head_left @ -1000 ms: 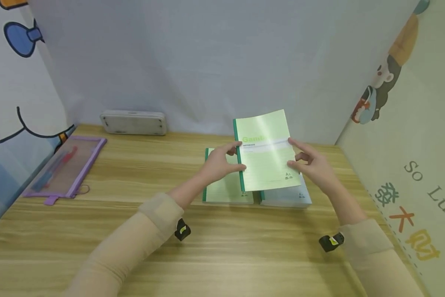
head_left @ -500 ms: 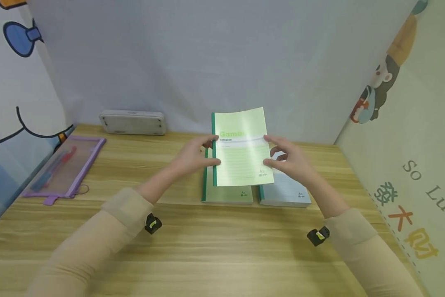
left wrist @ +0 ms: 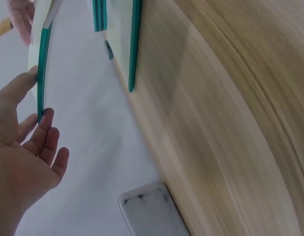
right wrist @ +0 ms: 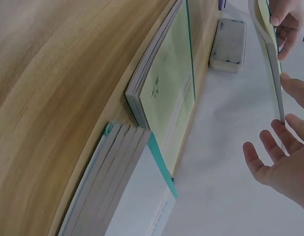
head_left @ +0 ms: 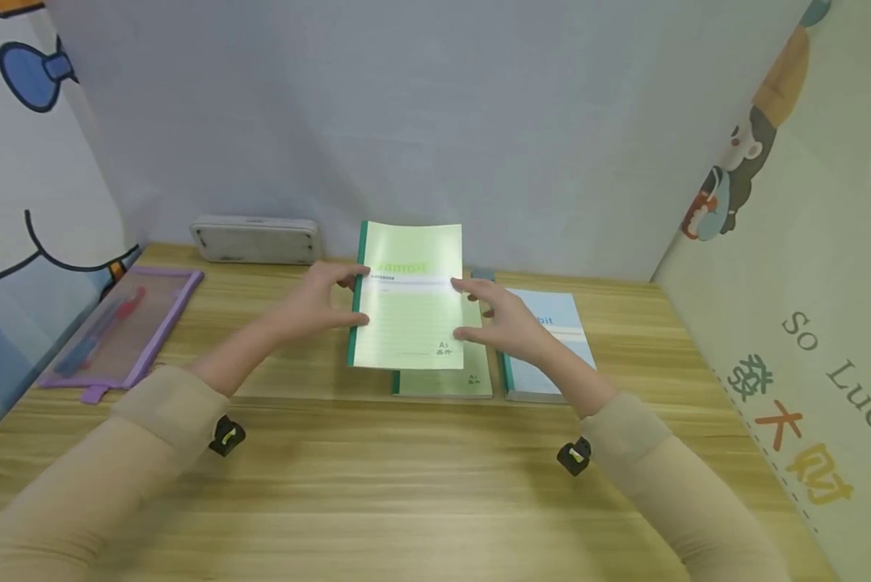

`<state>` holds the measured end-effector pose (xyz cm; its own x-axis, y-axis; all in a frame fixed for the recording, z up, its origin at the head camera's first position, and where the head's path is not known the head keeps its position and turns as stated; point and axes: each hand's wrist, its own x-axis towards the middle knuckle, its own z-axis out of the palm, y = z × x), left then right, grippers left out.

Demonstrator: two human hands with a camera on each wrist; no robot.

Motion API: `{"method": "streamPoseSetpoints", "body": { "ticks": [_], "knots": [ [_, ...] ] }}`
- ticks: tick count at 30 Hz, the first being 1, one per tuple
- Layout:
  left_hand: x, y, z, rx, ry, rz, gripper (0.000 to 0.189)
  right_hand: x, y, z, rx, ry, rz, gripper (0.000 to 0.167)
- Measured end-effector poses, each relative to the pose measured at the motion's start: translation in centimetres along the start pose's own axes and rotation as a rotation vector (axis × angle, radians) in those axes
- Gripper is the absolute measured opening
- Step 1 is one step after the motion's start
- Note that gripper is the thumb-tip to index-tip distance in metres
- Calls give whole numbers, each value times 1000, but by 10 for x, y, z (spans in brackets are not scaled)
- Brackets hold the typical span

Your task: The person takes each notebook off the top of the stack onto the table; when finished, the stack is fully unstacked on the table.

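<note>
A green notebook (head_left: 410, 315) with a dark green spine is held up above the table between both hands. My left hand (head_left: 308, 303) pinches its spine edge between thumb and fingers; in the left wrist view the spine (left wrist: 43, 69) shows between them. On the opposite edge, my right hand (head_left: 504, 319) pinches the cover, with its other fingers spread in the right wrist view. Behind and below the held notebook lies another green notebook (head_left: 443, 384), partly hidden by it. To the right is a stack of light blue notebooks (head_left: 552, 360), partly covered by the right forearm.
A grey-white box (head_left: 255, 241) stands against the back wall at left. Further left lies a purple-edged mesh pouch (head_left: 126, 327) with coloured items inside. A small dark grey object (head_left: 482, 275) sits by the wall behind the notebooks. Printed panels flank the wooden table (head_left: 406, 493).
Both hands have carried the held green notebook leftward, from over the gap between the two piles to the left of the green one. More of the blue stack now shows.
</note>
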<state>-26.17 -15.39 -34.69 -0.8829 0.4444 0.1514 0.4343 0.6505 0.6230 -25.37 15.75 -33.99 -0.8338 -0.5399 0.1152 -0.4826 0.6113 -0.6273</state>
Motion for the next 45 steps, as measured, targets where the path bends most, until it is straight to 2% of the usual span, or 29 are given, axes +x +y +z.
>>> {"method": "streamPoseSetpoints", "body": {
  "ticks": [7,17,23,27,30,37,45],
  "knots": [
    [-12,-21,-6,31,-6,-50,73,17,-3,22,27,-24,-13,70],
    [-27,-55,-12,-27,-43,-106,74,40,-1,55,77,-80,8,67],
    [-34,-77,-12,3,-56,-81,72,52,-1,78,35,-115,63,68],
    [-38,-92,-11,33,-84,-55,73,57,-2,89,19,-160,67,69],
    [-40,-100,-10,34,-108,-64,74,62,-4,95,12,-184,70,68],
    [-43,-109,-3,54,-159,-100,78,70,1,106,-51,-235,67,69],
    [-47,-109,-2,170,-171,-135,77,72,2,114,-171,-246,69,67]
  ]
}}
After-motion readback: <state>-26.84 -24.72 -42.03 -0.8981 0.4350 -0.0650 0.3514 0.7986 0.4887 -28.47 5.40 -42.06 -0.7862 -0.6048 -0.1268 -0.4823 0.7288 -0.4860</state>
